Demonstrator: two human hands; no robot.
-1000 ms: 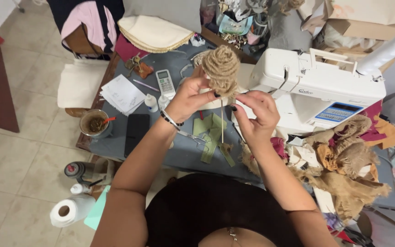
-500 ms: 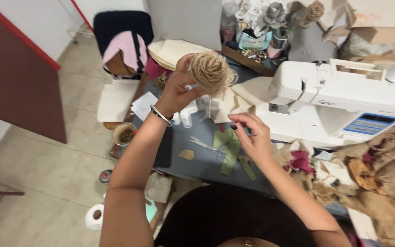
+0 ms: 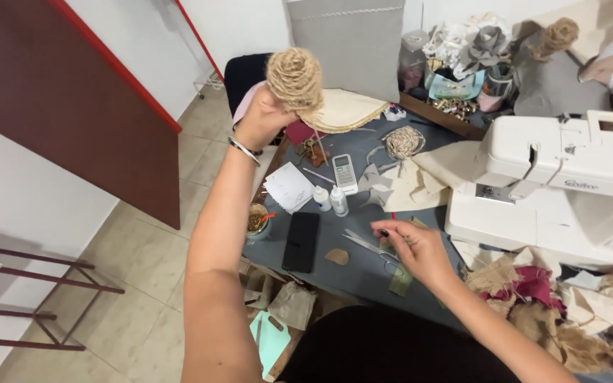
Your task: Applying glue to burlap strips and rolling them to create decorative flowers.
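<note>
My left hand point(image 3: 260, 117) is raised above the far left corner of the grey table point(image 3: 363, 273). It is shut on a rose of coiled jute twine point(image 3: 294, 76) set on a thin stick. My right hand point(image 3: 413, 248) is low over the table near me, fingers curled downward. It lies on green fabric strips point(image 3: 400, 280), with its fingertips at the handles of a pair of scissors point(image 3: 363, 243). Whether it grips either one is hidden. A small tan leaf-shaped cutout point(image 3: 336, 257) lies just left of the scissors.
A white sewing machine point(image 3: 569, 177) fills the right side, with burlap and maroon scraps point(image 3: 533, 291) in front of it. Also on the table are a black phone point(image 3: 301, 241), a remote point(image 3: 344, 172), two small bottles point(image 3: 329, 201), a paper sheet point(image 3: 289, 188), a cup point(image 3: 257, 220) and a twine ball point(image 3: 402, 142).
My left hand has lifted the twine rose higher and away from me. My right hand has dropped to the table with the green strips, close to the scissors.
</note>
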